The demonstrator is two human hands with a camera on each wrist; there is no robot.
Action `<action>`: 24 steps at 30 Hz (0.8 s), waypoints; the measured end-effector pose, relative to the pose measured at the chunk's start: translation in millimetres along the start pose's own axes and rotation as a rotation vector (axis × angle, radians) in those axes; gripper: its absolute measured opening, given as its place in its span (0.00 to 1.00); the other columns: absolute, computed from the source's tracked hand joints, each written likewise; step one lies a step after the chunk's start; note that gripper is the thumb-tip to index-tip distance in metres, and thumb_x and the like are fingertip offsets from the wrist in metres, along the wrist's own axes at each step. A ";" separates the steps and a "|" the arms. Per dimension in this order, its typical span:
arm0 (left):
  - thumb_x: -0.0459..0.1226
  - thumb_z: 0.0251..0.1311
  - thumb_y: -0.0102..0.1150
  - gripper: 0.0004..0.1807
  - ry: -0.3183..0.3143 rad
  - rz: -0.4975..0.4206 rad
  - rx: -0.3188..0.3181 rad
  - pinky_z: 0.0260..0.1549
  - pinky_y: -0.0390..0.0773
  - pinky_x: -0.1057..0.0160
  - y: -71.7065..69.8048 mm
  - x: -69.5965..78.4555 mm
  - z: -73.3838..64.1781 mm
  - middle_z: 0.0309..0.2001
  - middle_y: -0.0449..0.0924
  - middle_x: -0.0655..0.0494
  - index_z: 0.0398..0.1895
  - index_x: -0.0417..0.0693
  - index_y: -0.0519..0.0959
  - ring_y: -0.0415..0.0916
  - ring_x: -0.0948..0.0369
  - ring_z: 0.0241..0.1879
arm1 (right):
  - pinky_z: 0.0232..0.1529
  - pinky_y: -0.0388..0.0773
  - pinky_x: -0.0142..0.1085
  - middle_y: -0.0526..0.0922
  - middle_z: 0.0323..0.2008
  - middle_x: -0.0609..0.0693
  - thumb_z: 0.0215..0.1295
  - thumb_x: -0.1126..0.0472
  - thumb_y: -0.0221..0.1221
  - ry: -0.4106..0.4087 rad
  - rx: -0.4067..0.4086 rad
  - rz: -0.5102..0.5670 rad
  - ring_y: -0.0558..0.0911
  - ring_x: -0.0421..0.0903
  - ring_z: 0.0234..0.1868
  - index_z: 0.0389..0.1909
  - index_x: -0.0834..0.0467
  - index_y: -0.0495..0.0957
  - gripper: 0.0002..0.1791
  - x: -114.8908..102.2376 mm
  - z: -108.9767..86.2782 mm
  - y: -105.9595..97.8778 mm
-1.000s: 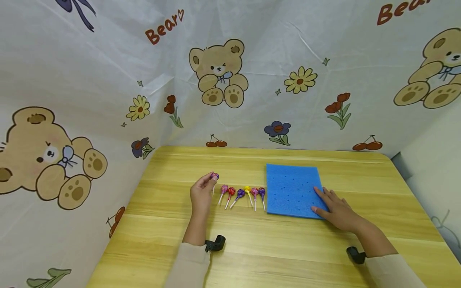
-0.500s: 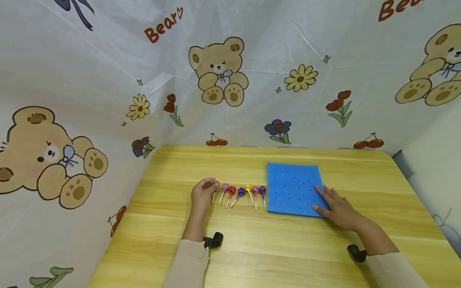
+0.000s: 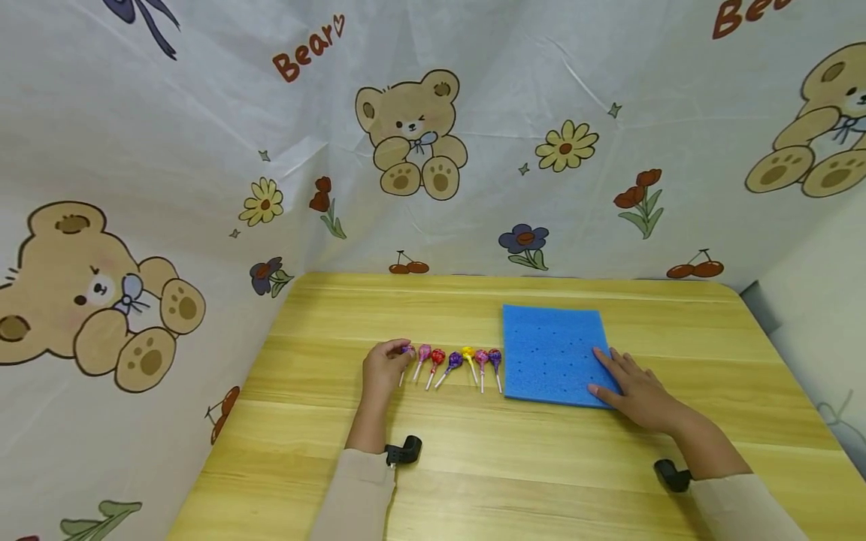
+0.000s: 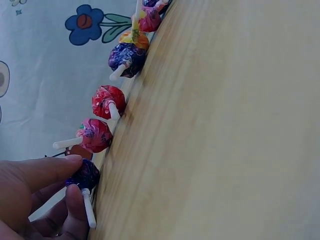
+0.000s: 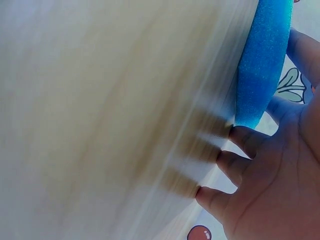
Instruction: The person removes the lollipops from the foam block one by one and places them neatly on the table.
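My left hand (image 3: 383,366) pinches the wrapped head of a dark purple-blue lollipop (image 4: 86,176) between thumb and finger, its white stick pointing away from the fingers. This lollipop is at the left end of a row on the table. Beside it lie a pink lollipop (image 3: 423,353) and a red lollipop (image 3: 437,358). Farther right come a purple lollipop (image 3: 454,361), a yellow one (image 3: 468,353), another pink one (image 3: 481,358) and a dark purple one (image 3: 495,358). My right hand (image 3: 641,393) rests with spread fingers on the right edge of a blue foam board (image 3: 551,338) dotted with small holes.
The wooden table (image 3: 507,473) extends around the row and the board. A white cloth (image 3: 473,210) printed with bears and flowers hangs behind the table and along its left side. Both wrists carry black cameras.
My left hand has come down toward the near side, bringing its lollipop to the left end of the row. The right hand and the foam board stay in place.
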State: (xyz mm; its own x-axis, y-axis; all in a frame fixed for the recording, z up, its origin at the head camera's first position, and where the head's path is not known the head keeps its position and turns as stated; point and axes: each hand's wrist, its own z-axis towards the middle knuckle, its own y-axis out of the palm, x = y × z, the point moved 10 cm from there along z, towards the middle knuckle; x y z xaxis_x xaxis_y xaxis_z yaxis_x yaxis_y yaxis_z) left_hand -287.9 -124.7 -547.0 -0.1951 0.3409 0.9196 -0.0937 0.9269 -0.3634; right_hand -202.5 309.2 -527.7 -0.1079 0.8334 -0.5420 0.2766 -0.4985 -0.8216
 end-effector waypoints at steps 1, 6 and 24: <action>0.34 0.62 0.68 0.14 -0.002 0.005 -0.003 0.34 0.80 0.67 0.2 -0.6 -0.3 0.48 0.79 0.47 0.51 0.47 0.86 0.78 0.60 0.38 | 0.67 0.39 0.78 0.45 0.77 0.76 0.74 0.43 0.55 0.002 -0.002 0.001 0.44 0.80 0.75 0.81 0.58 0.46 0.45 0.1 -0.6 0.4; 0.34 0.62 0.68 0.16 -0.012 -0.003 -0.018 0.33 0.79 0.67 0.8 -1.7 -2.2 0.48 0.79 0.48 0.53 0.49 0.86 0.77 0.61 0.37 | 0.66 0.39 0.78 0.45 0.76 0.77 0.74 0.43 0.55 0.010 -0.008 0.007 0.43 0.80 0.75 0.81 0.58 0.45 0.46 0.5 -3.3 2.0; 0.33 0.61 0.67 0.17 -0.029 -0.056 -0.021 0.44 0.83 0.62 -6.3 -2.5 1.0 0.52 0.83 0.48 0.54 0.49 0.84 0.81 0.52 0.51 | 0.66 0.40 0.79 0.46 0.76 0.77 0.73 0.42 0.56 0.006 0.003 0.006 0.44 0.81 0.75 0.81 0.59 0.47 0.46 0.2 -0.3 2.5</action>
State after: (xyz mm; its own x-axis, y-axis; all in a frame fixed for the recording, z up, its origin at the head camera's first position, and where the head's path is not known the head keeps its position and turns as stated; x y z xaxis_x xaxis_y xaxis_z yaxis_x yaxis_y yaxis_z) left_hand -287.8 -131.6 -547.1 -0.2187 0.2839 0.9336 -0.0844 0.9476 -0.3080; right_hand -201.5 308.2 -529.8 -0.1005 0.8316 -0.5462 0.2749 -0.5044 -0.8186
